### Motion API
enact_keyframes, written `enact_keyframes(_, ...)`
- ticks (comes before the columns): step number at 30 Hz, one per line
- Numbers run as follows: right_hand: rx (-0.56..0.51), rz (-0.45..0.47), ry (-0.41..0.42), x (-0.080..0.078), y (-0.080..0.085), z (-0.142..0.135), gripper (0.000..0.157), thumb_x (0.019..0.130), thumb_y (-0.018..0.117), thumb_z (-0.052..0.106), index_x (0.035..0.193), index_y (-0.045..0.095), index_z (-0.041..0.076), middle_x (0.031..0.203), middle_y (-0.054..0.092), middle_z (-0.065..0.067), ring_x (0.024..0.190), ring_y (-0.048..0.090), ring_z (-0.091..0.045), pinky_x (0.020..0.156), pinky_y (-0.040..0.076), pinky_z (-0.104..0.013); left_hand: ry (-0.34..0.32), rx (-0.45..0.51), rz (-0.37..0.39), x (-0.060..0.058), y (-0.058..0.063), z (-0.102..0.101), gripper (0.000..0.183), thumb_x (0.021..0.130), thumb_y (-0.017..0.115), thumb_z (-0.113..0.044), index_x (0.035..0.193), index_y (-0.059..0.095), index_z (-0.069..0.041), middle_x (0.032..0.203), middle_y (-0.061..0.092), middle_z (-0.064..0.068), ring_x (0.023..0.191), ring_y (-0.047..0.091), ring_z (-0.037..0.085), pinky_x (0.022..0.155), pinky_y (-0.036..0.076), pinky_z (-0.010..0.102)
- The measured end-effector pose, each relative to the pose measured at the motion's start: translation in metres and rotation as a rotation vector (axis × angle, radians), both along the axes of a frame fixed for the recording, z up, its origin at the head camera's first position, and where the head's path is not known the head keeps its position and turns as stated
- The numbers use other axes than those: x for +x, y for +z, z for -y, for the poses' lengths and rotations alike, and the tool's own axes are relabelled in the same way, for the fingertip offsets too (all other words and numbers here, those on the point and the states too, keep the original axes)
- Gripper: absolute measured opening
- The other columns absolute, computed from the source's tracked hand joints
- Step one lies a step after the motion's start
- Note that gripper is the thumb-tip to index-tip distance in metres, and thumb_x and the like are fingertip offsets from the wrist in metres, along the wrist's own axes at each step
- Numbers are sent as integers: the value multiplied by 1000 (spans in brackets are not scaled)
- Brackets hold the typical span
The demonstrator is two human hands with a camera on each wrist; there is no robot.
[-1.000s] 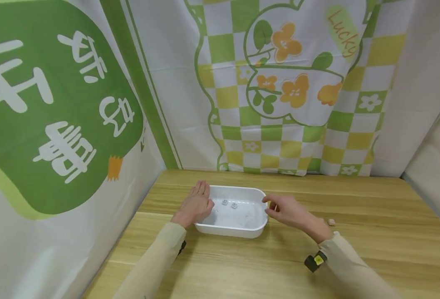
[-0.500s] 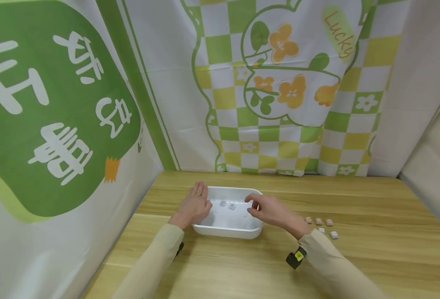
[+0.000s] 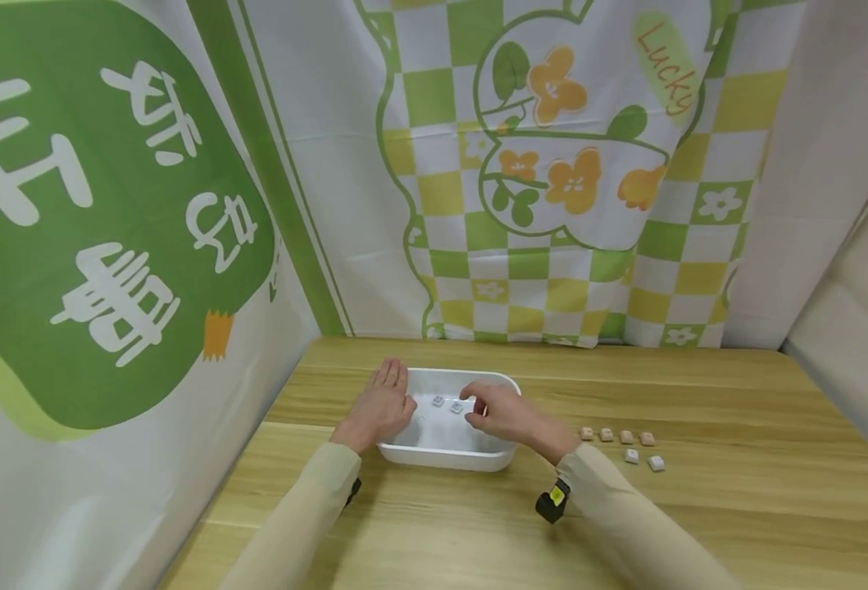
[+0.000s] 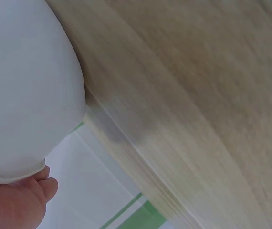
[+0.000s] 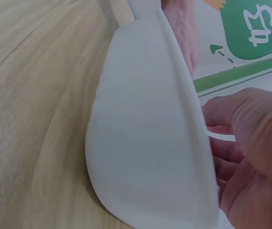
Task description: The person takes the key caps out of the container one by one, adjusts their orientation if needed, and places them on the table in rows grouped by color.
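A white plastic tub (image 3: 448, 459) stands on the wooden table. My left hand (image 3: 376, 407) rests on its left end, fingers stretched out along the rim. In the left wrist view, part of that hand (image 4: 19, 202) shows beyond the tub's edge. Over the right half of the tub hangs my right hand (image 3: 503, 414), its thumb and forefinger bent and apart. Two small whitish keycaps, a left one (image 3: 438, 401) and a right one (image 3: 456, 407), lie on the tub floor, the latter just left of my right fingertips. In the right wrist view, the tub wall partly hides my right fingers (image 5: 226, 157).
Right of the tub, several beige keycaps (image 3: 626, 437) form a row on the table (image 3: 736, 492). Nearer me lie two white ones, a left keycap (image 3: 631, 456) and a right keycap (image 3: 656, 464). A patterned cloth (image 3: 478, 262) hangs behind the table.
My right hand has moved left from the tub's right rim to over its inside. The keycaps on the table have come into view from behind my right arm. My left hand stays put.
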State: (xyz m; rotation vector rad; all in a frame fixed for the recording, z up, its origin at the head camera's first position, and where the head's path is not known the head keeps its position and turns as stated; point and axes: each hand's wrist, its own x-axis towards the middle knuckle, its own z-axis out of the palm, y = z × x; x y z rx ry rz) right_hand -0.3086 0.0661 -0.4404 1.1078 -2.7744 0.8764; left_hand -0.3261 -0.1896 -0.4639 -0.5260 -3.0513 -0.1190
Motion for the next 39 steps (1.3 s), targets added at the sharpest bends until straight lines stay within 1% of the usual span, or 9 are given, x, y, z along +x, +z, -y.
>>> enact_keyframes(6,56,5,-21,-3,-6,11,31,88,67,16,116,63,4,79,67,-1,66,55,-7,60,46,-20,-1,-12,7,2,2,0,65,100,30,-28,152,21,9,162,14,26,152,13,39,125,16,49)
enact_keyframes(13,118,100,-47,-8,-12,22,34,90,67,18,120,62,4,80,65,-2,69,56,-10,63,48,-26,11,-13,4,1,1,0,64,101,31,-29,152,21,8,162,14,25,152,12,38,125,15,48)
enact_keyframes(20,102,166,-72,-16,-21,28,33,90,66,15,120,61,3,82,65,-3,70,56,-12,62,48,-27,10,0,2,0,1,1,65,100,31,-30,152,23,9,162,16,26,152,12,38,125,16,49)
enact_keyframes(24,98,158,-78,-20,-27,30,35,90,65,15,122,61,3,84,67,-5,71,57,-13,65,49,-28,20,-13,0,1,0,0,64,100,31,-29,152,22,8,162,17,25,152,12,36,125,15,47)
enact_keyframes(27,87,157,-86,-23,-31,32,34,90,63,14,122,62,3,85,68,-6,72,57,-13,67,50,-29,10,-12,-5,1,-1,-1,64,101,31,-28,152,22,8,162,17,25,152,12,36,125,15,47)
enact_keyframes(30,91,187,-98,-25,-33,31,35,90,62,12,123,61,3,78,66,-4,64,56,-11,62,49,-27,-7,-7,-4,1,-3,-3,64,101,30,-28,152,22,9,162,16,26,152,12,37,125,15,48)
enact_keyframes(34,104,255,-99,-28,-33,32,39,91,60,12,129,58,4,67,60,-1,49,52,-9,49,46,-24,3,-24,-5,0,-4,-3,64,101,31,-28,152,21,9,162,16,26,152,12,37,125,16,47)
enact_keyframes(36,100,278,-101,-29,-33,33,41,90,60,10,131,57,4,67,59,-1,46,50,-9,45,44,-24,7,-20,-13,0,-4,-1,63,101,32,-27,152,22,10,161,17,26,152,13,37,125,16,47)
enact_keyframes(39,94,296,-106,-32,-33,36,41,90,60,7,130,57,4,71,59,-2,46,50,-9,43,44,-23,2,-9,-28,-1,-3,1,63,101,33,-27,151,23,10,160,19,27,152,14,37,125,17,47)
